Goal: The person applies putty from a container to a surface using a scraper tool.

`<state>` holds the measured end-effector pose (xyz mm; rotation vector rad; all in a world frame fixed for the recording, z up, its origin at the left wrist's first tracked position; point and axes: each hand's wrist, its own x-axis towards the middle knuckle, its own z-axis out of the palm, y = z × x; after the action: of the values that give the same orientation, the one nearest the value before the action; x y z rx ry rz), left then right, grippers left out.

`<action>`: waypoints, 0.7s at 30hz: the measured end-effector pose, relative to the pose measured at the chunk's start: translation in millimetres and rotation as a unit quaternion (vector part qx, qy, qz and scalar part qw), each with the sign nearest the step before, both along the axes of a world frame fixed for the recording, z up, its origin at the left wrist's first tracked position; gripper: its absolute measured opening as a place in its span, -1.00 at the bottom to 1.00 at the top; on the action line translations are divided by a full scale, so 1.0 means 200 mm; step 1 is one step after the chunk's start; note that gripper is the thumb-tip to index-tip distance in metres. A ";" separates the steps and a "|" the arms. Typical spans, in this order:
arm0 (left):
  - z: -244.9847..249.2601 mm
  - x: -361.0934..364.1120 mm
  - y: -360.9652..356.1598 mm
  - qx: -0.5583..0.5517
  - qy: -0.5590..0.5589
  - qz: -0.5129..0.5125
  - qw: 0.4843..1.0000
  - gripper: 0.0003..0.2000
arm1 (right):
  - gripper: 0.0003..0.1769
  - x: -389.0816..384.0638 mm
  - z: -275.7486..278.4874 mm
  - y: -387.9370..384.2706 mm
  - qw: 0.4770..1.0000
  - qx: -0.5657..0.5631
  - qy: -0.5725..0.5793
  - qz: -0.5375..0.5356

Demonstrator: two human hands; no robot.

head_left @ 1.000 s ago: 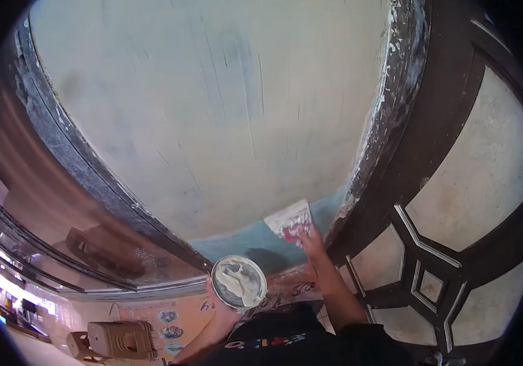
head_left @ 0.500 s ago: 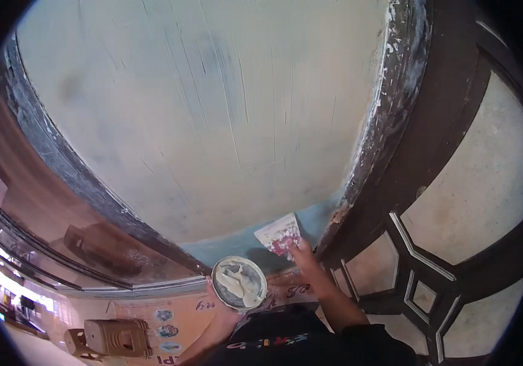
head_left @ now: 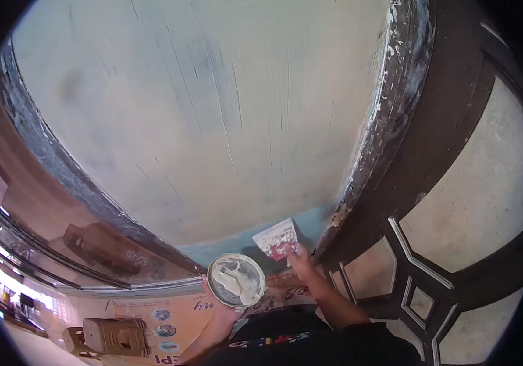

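My left hand [head_left: 217, 307] is wrapped round the side of a round tub [head_left: 212, 291], which has whitish putty [head_left: 234, 282] in it, some heaped and some smeared on the inside. In my right hand [head_left: 298, 256] is a putty knife [head_left: 278, 237], its wide blade pointing away from me and its pink part smeared with white putty. The blade overlaps the bare blue strip low on the wall [head_left: 213, 250] in this view. Above the strip, the wall panel [head_left: 243, 152] is coated in pale filler with long scratch lines.
Dark scraped trim with flaking white edges [head_left: 378, 116] borders the panel on the right, beside a dark panelled door [head_left: 408, 256]. On the left run another scraped trim [head_left: 60, 146] and glass. Stacked brown plastic chairs [head_left: 115, 335] and a printed orange banner [head_left: 182, 323] are below.
The tub has shifted slightly left and up in view. The putty knife sits slightly lower, still in my right hand. The whole view has moved a little.
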<state>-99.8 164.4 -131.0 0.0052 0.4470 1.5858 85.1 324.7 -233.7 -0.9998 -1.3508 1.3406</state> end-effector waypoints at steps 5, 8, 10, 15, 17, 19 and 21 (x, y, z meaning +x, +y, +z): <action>0.04 0.07 0.06 -0.001 -0.007 -0.017 1.000 -0.19 | -0.76 0.05 0.54 0.27 0.995 0.087 0.011 -0.053; 0.04 0.13 0.09 0.003 0.018 -0.018 1.000 -0.20 | -0.77 0.13 0.28 0.33 0.998 -0.001 -0.025 -0.057; 0.07 0.17 0.11 0.021 0.001 -0.022 1.000 -0.21 | -0.67 0.20 -0.30 0.32 0.985 0.086 -0.067 -0.132; 0.06 0.22 0.15 -0.023 0.075 -0.024 0.997 -0.12 | -0.68 0.36 0.01 0.12 0.996 -0.083 -0.020 -0.011; 0.05 0.25 0.16 0.017 0.043 -0.062 0.997 -0.20 | -0.73 0.32 0.24 0.23 0.998 0.035 0.008 -0.043; 0.03 0.29 0.18 0.039 0.032 -0.075 0.996 -0.20 | -0.72 0.32 0.42 0.36 0.993 0.100 -0.002 -0.069; 0.03 0.35 0.21 -0.008 0.024 -0.054 0.998 -0.20 | -0.71 0.34 0.52 0.39 0.993 0.091 -0.009 -0.072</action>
<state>-30.6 207.2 -124.2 0.0531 0.4890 1.4778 152.1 402.6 -130.3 -0.9675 -1.3611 1.0824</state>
